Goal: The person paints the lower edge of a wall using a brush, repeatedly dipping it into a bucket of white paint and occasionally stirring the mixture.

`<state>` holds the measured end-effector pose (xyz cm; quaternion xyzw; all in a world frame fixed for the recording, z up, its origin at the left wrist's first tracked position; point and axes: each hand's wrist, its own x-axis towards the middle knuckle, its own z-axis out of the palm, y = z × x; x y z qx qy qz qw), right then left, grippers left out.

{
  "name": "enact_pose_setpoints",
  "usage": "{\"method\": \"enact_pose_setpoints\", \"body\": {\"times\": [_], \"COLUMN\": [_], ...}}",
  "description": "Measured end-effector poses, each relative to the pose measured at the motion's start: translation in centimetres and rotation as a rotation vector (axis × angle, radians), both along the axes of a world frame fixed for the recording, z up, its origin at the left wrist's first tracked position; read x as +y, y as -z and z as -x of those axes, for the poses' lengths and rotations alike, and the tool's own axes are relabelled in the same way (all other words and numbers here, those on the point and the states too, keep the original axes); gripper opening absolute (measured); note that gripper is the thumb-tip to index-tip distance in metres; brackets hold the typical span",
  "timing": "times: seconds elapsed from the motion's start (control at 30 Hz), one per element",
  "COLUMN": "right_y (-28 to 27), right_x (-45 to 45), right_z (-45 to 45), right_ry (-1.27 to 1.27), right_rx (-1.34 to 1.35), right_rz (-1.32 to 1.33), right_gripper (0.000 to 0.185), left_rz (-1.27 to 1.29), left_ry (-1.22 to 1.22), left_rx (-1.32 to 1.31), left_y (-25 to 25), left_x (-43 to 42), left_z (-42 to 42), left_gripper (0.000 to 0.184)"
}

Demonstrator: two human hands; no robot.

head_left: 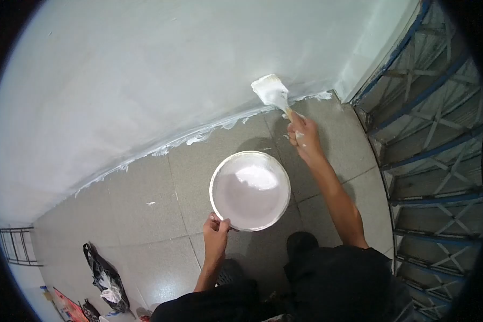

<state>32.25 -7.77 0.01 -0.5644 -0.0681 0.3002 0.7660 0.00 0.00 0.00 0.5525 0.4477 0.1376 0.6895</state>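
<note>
My right hand (304, 137), spotted with white paint, is closed around the handle of a paintbrush (272, 92). The brush's wide bristles are coated white and lie at the lower part of the pale wall (145, 70), near the floor; whether they touch it I cannot tell. My left hand (216, 231) pinches the near rim of a round paint bucket (213, 182). White paint (249, 196) fills its inside, with a bright reflection on top. Smears of white paint (198, 138) run along the floor beside the wall's base.
Along the right side stands a folding metal lattice gate (440, 155) with blue bars. A black bag (110, 282) with white stuff in it lies on the tiled floor (129, 214) at lower left. Behind it are a dark metal rack (19, 247) and a red item (70, 307).
</note>
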Motion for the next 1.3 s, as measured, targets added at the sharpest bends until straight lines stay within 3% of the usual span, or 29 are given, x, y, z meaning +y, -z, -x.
{"method": "enact_pose_setpoints", "body": {"times": [0.07,0.1,0.17,0.27,0.37,0.5,0.7,0.8,0.97,1.07,1.3], "right_y": [-0.3,0.1,3.0,8.6,8.7,7.0,-1.2,-1.9,1.9,6.1,13.4], "right_x": [-1.2,0.1,-1.3,-0.9,-0.4,0.9,-0.9,-1.9,-2.1,-1.8,-2.6], "right_z": [0.6,0.4,0.9,-2.7,-5.1,-6.0,-3.5,-2.4,-2.7,-3.7,-4.5], "right_ry": [0.051,0.072,0.109,0.154,0.219,0.233,0.181,0.193,0.255,0.231,0.254], "right_rx": [-0.062,-0.085,-0.083,-0.233,-0.179,-0.106,-0.147,-0.165,-0.184,-0.033,0.087], "right_rz": [0.028,0.05,0.178,0.421,0.293,0.172,0.01,-0.043,-0.108,-0.102,0.138], "right_gripper": [0.032,0.031,0.03,0.03,0.029,0.027,0.025,0.024,0.026,0.028,0.03], "left_rz": [0.02,0.0,0.038,0.048,0.062,0.056,0.064,0.042,0.06,0.057,0.058], "left_ry": [-0.008,-0.036,-0.094,-0.105,-0.081,-0.078,-0.036,-0.029,-0.04,-0.025,0.0], "left_rx": [-0.032,-0.069,-0.091,-0.137,-0.176,-0.179,-0.181,-0.167,-0.169,-0.161,-0.167], "left_y": [0.3,0.1,-0.4,-0.3,1.0,-0.4,0.0,0.4,0.7,0.6,0.3], "left_x": [0.1,1.9,1.5,1.9,1.5,1.0,0.9,1.0,1.1,1.0,1.3], "left_z": [0.7,1.0,3.0,3.1,3.1,2.9,3.1,3.5,3.5,3.6,3.3], "left_gripper": [0.027,0.019,0.007,0.006,0.007,0.007,0.009,0.012,0.016,0.017,0.021]}}
